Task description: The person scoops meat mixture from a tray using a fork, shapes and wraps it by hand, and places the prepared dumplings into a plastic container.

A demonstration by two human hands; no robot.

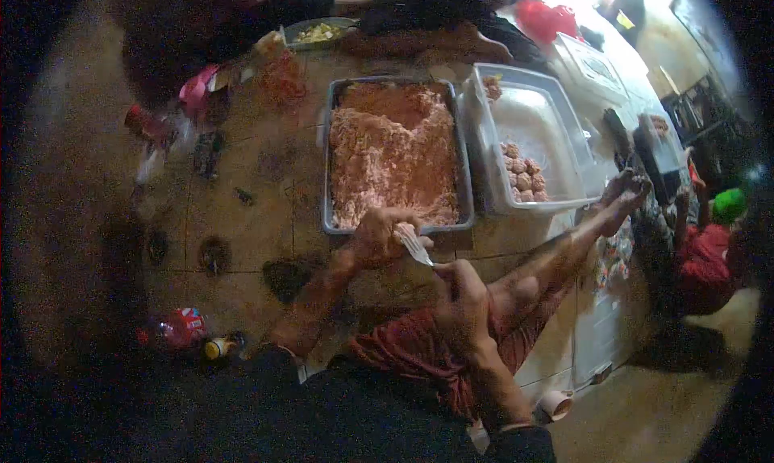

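One pale fork point(418, 248) and one small pinkish lump point(402, 230) of ground mixture meet between the person's hands, just in front of the near rim of a deep tray point(328, 173). The fork looks light and fairly stiff, though whether it is metal or plastic is hard to make out; paste on it could make it slippery, so the handle end is the better place to grip. The lump is likely soft, sticky and easily squashed, best cradled lightly in the fingertips. On a slant runs the fork's long axis: tines ahead and to the person's left, at the lump, handle back toward the right. The lump seems roundish, with no clear long axis.

The right hand point(461, 292) is closed around the handle. The left hand point(377, 232) has its fingers curled in on the lump, though how firmly they press does not show.

Beyond both hands, the tray is filled with ground mixture point(391, 160), lower toward the far side. Just right of it stands a clear plastic bin point(538, 108) with a cluster of shaped balls point(524, 175) in its near part and a few at its far left corner. Farther out, a shallow bowl of chopped food point(318, 33) sits past the tray, and a bottle with a red label point(185, 324) lies on the tiled floor point(242, 152) to the left.
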